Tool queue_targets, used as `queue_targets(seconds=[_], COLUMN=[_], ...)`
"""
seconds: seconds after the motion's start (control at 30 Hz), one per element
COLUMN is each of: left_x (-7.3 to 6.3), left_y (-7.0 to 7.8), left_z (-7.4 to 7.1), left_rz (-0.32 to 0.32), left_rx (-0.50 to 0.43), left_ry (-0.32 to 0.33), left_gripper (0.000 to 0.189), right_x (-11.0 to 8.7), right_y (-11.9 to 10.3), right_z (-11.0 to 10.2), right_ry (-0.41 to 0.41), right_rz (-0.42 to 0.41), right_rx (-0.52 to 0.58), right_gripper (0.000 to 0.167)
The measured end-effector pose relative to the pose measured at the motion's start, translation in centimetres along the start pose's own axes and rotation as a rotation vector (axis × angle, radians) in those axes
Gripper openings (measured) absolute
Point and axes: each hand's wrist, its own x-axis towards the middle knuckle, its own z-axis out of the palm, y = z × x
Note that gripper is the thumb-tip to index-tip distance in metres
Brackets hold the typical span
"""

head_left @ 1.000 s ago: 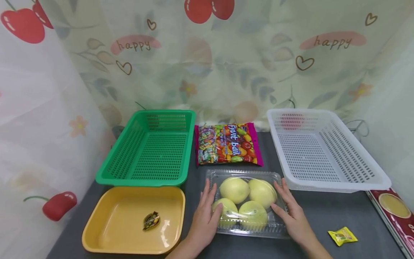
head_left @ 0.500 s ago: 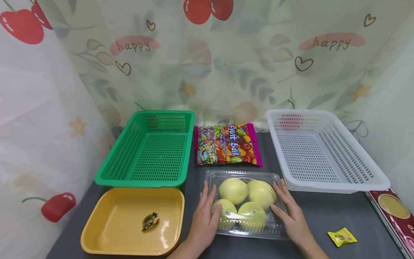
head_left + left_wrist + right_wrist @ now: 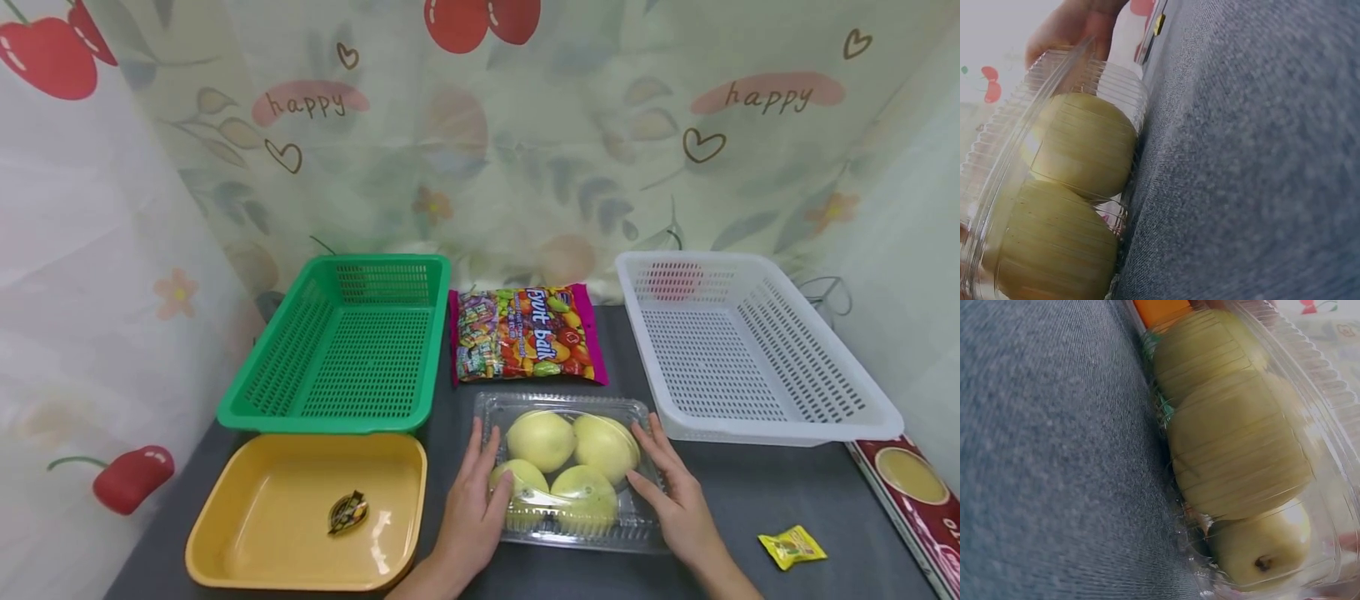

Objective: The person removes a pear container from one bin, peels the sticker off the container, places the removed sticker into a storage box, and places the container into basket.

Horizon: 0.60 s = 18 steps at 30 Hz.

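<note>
A clear plastic clamshell box [image 3: 558,402] lies on the dark table, holding several round yellow-green fruits [image 3: 540,442] that look like pears. My left hand [image 3: 472,508] rests against its left side with fingers extended and thumb near the lid's edge. On the opposite side my right hand [image 3: 678,500] touches the box, thumb spread from straight fingers. The left wrist view shows the ribbed box wall with fruits [image 3: 1085,150] behind it, and the right hand [image 3: 1079,28] beyond. In the right wrist view, fruits [image 3: 1235,444] show through the clear side. The box's underside is hidden.
Behind the box lies a candy bag [image 3: 525,333]. A green basket [image 3: 433,350] and a yellow tray [image 3: 247,500] with a dark wrapped candy [image 3: 348,512] stand left. Right are a white basket [image 3: 787,433], a yellow candy packet [image 3: 792,547] and a red box [image 3: 911,483].
The whole head view shifts very slightly. Both hands stay in the same place on the box, and nothing else has visibly moved.
</note>
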Motion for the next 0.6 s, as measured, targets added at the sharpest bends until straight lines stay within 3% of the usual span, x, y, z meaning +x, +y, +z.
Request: queue_targets(seconds=[0.6], left_x=[-0.02], left_y=[0.65], left_z=[-0.53], left_rz=[-0.071], left_rx=[-0.079], left_ry=[-0.005], left_gripper=[0.050], right_x=[0.31], right_y=[-0.89], right_z=[-0.36], right_ry=[-0.011], right_rz=[0.051], right_rx=[0.010], right_gripper=[0.053])
